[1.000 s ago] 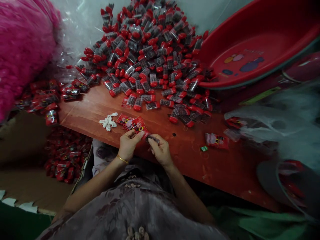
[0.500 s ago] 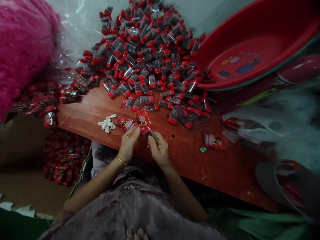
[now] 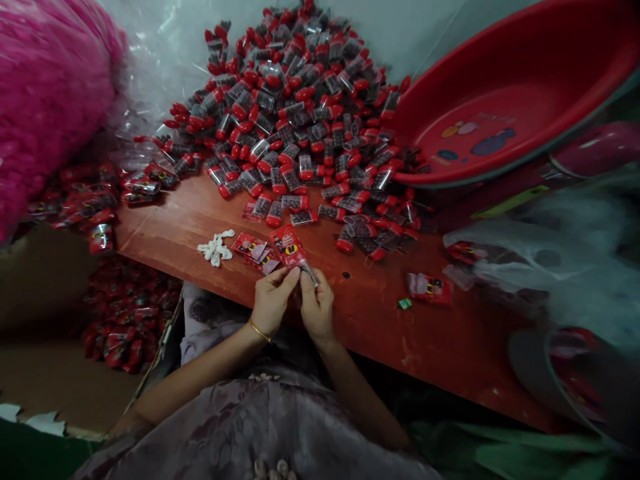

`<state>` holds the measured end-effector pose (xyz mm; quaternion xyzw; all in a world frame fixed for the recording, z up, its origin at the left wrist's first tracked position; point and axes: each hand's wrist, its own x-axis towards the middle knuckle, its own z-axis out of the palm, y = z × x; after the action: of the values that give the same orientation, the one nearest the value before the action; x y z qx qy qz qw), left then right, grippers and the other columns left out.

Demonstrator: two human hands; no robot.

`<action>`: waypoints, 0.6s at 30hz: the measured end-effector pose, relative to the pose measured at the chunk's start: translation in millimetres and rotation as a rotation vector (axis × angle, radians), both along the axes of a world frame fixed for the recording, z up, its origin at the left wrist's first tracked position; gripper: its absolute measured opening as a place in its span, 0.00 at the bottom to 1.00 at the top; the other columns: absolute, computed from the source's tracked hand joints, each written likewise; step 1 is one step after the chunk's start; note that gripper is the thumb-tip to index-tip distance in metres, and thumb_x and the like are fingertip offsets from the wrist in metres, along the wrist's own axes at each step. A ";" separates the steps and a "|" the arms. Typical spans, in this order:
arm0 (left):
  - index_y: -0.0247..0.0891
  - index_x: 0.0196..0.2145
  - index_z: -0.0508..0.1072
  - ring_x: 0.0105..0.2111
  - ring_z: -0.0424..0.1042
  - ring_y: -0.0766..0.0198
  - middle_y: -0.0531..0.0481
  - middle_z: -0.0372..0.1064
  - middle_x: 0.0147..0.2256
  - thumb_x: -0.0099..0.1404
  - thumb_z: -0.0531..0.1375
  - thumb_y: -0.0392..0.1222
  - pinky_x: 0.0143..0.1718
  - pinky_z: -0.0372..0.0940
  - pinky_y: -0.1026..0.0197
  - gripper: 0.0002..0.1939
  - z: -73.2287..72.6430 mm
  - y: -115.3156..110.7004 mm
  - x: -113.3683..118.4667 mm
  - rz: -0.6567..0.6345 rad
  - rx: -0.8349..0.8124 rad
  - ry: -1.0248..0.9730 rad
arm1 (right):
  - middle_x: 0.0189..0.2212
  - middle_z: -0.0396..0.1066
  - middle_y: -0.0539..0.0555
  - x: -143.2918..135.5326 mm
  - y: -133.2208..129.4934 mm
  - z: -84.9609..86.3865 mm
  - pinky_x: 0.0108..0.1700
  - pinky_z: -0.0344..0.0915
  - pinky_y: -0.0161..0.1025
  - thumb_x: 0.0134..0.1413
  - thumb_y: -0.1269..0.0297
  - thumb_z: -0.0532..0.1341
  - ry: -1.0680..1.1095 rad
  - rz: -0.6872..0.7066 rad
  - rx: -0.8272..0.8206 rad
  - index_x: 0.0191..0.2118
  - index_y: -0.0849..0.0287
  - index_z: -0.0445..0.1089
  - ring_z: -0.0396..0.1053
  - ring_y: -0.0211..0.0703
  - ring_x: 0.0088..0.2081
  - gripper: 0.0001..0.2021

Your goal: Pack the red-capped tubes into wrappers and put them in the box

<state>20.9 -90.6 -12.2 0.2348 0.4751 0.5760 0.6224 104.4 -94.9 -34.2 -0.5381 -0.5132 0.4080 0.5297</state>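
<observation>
Both hands meet at the near edge of the brown table. My left hand pinches the lower edge of a red printed packet. My right hand is closed on the packet's lower right end, where a dark, clear-walled piece shows near the fingertips. Just left of the packet lie more red printed packets, overlapping on the table. A white knotted bundle rests further left. Beyond the hands rises a large heap of clear tubes with red caps.
Red basin tilts at the right back. Pink bagged material fills the left. Below it, a carton holds red packets. At right are a loose packet, a green piece, clear plastic bags and a grey bucket.
My left hand has moved right along the packet, close against my right hand. The held packet has shifted slightly lower, and less of the dark piece shows.
</observation>
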 end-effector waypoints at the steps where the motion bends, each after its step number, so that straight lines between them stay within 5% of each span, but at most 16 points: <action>1: 0.36 0.28 0.77 0.27 0.68 0.69 0.53 0.72 0.26 0.46 0.68 0.51 0.34 0.63 0.66 0.16 1.4 0.1 -1.9 -0.011 0.016 0.001 | 0.24 0.63 0.48 1.6 0.2 0.6 0.28 0.62 0.32 0.58 0.54 0.53 -0.002 0.027 -0.003 0.31 0.57 0.63 0.62 0.36 0.26 0.12; 5: 0.34 0.21 0.73 0.21 0.65 0.71 0.53 0.68 0.19 0.49 0.65 0.54 0.27 0.62 0.67 0.18 6.8 8.7 -10.8 -0.004 0.034 -0.034 | 0.20 0.61 0.45 7.0 1.0 0.8 0.24 0.60 0.31 0.57 0.54 0.54 0.046 0.170 -0.034 0.35 0.57 0.65 0.59 0.33 0.20 0.12; 9: 0.32 0.28 0.75 0.24 0.68 0.68 0.50 0.72 0.24 0.46 0.68 0.52 0.26 0.63 0.66 0.18 6.3 15.7 -10.7 -0.046 0.024 -0.050 | 0.20 0.61 0.45 0.4 4.5 2.9 0.22 0.60 0.31 0.56 0.53 0.55 0.173 0.202 -0.065 0.36 0.57 0.66 0.58 0.32 0.19 0.13; 14: 0.33 0.33 0.75 0.13 0.62 0.69 0.53 0.66 0.16 0.51 0.64 0.54 0.13 0.55 0.67 0.20 8.1 16.0 -13.6 -0.174 -0.027 -0.034 | 0.18 0.56 0.42 -8.3 7.7 7.1 0.17 0.57 0.29 0.54 0.51 0.56 0.377 0.238 -0.201 0.36 0.56 0.65 0.52 0.29 0.15 0.14; 18: 0.32 0.31 0.75 0.13 0.59 0.73 0.54 0.64 0.17 0.49 0.65 0.53 0.11 0.54 0.69 0.19 14.8 18.0 -18.0 -0.129 -0.009 -0.050 | 0.23 0.64 0.44 -6.8 4.7 7.9 0.16 0.57 0.28 0.52 0.52 0.59 0.406 0.275 -0.197 0.35 0.57 0.63 0.57 0.27 0.14 0.13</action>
<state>2.9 -72.5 2.6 0.2476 0.4461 0.5381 0.6709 97.6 -90.2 -26.2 -0.4192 -0.4227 0.6238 0.5064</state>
